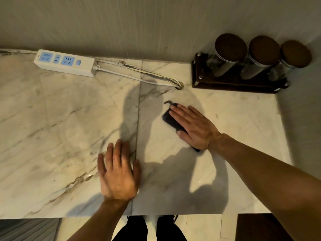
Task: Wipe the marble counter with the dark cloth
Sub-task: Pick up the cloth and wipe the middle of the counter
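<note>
The dark cloth (171, 121) lies flat on the marble counter (60, 119), right of the middle seam, with a small loop sticking out at its far end. My right hand (192, 126) presses flat on top of it, fingers together and pointing to the far left; most of the cloth is hidden under the palm. My left hand (119, 171) rests flat on the counter near the front edge, just left of the seam, fingers spread, holding nothing.
A white power strip (65, 63) lies at the back left, its cables (139, 76) running into a hole in the counter. A dark wooden rack (231, 84) with three lidded jars (229, 53) stands at the back right. The counter ends on the right.
</note>
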`<action>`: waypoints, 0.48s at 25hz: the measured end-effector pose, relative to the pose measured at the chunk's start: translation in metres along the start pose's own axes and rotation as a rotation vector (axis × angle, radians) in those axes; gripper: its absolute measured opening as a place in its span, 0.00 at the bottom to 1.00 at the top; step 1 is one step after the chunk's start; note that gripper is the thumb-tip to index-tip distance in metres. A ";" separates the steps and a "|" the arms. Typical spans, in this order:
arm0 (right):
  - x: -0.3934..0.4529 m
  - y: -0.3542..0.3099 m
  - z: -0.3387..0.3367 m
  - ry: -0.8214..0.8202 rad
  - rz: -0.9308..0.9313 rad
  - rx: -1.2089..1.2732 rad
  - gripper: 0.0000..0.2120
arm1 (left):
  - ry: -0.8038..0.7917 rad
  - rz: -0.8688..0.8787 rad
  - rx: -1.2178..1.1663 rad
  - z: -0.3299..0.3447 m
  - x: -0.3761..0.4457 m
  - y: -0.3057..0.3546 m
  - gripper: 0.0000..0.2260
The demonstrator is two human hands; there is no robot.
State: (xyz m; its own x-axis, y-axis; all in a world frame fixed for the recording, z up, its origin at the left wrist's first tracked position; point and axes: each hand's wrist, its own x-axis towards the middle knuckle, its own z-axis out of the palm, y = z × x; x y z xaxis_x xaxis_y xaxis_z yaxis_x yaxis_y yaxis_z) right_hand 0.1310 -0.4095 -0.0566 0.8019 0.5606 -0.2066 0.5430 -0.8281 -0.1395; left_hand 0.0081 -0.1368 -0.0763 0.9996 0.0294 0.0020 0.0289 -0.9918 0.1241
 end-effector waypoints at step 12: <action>0.027 0.008 0.000 0.109 0.481 0.112 0.31 | -0.004 -0.017 0.022 0.001 0.000 0.002 0.28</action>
State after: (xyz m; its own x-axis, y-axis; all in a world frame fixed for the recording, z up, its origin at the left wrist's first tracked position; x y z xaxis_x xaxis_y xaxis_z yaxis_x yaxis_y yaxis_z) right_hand 0.1571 -0.4013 -0.0629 0.9792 0.1078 -0.1718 0.0807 -0.9843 -0.1572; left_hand 0.0084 -0.1389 -0.0769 0.9990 0.0455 -0.0034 0.0456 -0.9937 0.1025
